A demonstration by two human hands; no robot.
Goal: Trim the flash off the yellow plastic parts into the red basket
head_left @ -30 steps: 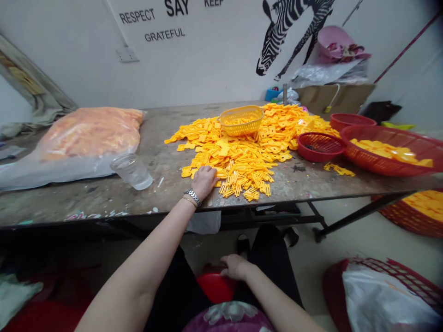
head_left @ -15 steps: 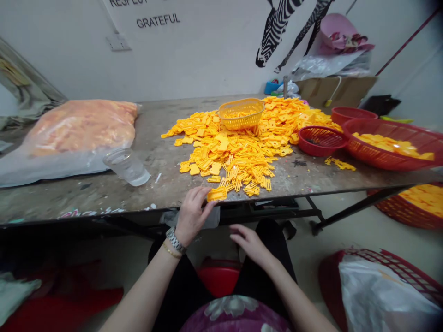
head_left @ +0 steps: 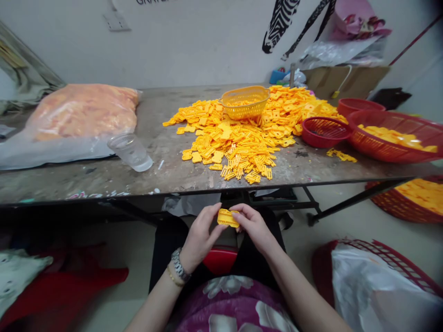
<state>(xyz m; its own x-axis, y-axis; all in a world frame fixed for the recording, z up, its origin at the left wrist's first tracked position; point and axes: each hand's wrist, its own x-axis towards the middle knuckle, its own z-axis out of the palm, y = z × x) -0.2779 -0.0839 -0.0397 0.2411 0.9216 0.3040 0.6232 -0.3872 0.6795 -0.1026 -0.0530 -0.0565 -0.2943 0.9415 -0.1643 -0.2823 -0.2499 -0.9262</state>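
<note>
Both hands meet below the table edge, over my lap, and pinch one small yellow plastic part (head_left: 228, 217) between them. My left hand (head_left: 200, 237), with a watch and bracelet on the wrist, grips its left end. My right hand (head_left: 255, 227) grips its right end. A big heap of the same yellow plastic parts (head_left: 242, 138) lies on the worn table (head_left: 104, 177) in front of me. A yellow basket (head_left: 245, 102) sits on the heap's far side. A red bowl (head_left: 220, 260) rests between my knees, under the hands.
A clear plastic cup (head_left: 130, 151) and a large bag of orange pieces (head_left: 76, 117) lie on the table's left. Red baskets (head_left: 391, 140) with yellow parts stand at the right. A red basket holding a white bag (head_left: 380, 290) sits on the floor at lower right.
My left hand picked a yellow part from the heap's near edge and drew it down off the table. My right hand rose from the red bowl to grip it too.
</note>
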